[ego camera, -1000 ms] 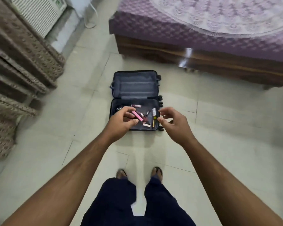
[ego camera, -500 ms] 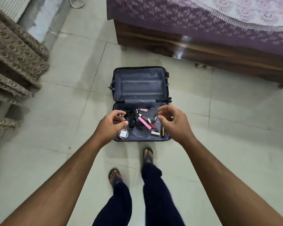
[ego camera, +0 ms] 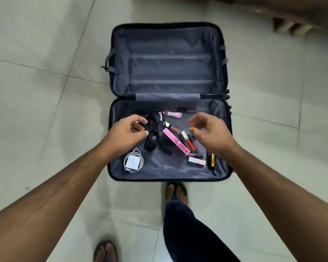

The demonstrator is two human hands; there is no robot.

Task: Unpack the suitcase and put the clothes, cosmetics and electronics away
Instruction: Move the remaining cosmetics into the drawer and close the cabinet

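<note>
Suitcase [ego camera: 169, 61] lies open flat on the floor [ego camera: 45, 91], at the person's feet. Far half holds nothing visible; near half holds a black cable tangle [ego camera: 153, 127], white charger [ego camera: 133, 162], pink box [ego camera: 176, 141] and lip tubes [ego camera: 190, 143]. No clothes seen. Left hand [ego camera: 125, 134] over the cables, fingers curled, seemingly pinching a strand; contact not certain. Right hand [ego camera: 210, 132] above the cosmetics, fingers loosely bent, holding nothing. Judgement: lift the tangle whole, free it from the tubes first; right hand gathers tubes together. Versus 0.5 s ago: camera closer and lower, bed nearly out of view, both hands further into the case.
</note>
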